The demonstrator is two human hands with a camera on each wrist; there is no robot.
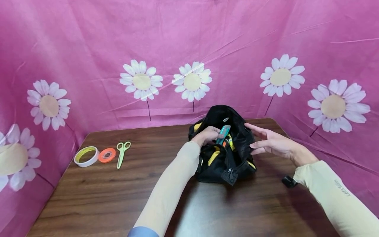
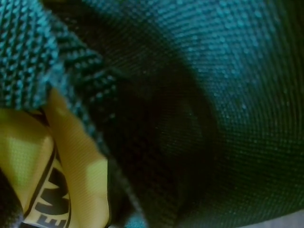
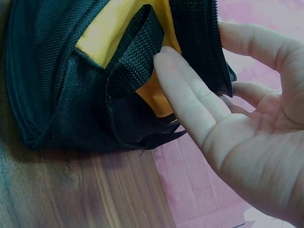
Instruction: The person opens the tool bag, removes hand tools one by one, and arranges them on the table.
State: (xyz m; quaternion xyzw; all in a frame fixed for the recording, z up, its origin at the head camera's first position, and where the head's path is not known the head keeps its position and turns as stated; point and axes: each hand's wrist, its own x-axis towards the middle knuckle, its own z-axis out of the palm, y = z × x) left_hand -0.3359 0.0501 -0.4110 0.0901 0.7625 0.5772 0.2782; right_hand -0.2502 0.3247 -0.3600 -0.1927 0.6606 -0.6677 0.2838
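Observation:
A black tool bag [image 1: 213, 171] with yellow panels stands unzipped on the table. My left hand [image 1: 208, 135] reaches into its mouth and pinches a teal utility knife [image 1: 224, 131], which slants upward. Under the knife, orange and yellow items [image 1: 231, 143] show partly inside the bag. At the bag's right side, my right hand [image 1: 273, 143] holds the rim between extended fingers and thumb. The right wrist view shows fingertips on a black webbing loop [image 3: 135, 61] beside the zipper edge [image 3: 223, 61]. Only dark fabric [image 2: 228, 118] and a yellow lettered panel [image 2: 76, 175] fill the left wrist view.
To the left on the wooden table [image 1: 118, 197] lie a white tape roll [image 1: 91, 161], an orange tape roll [image 1: 103, 159] and light green scissors [image 1: 121, 154]. A pink cloth [image 1: 165, 39] with daisies hangs behind and at both sides.

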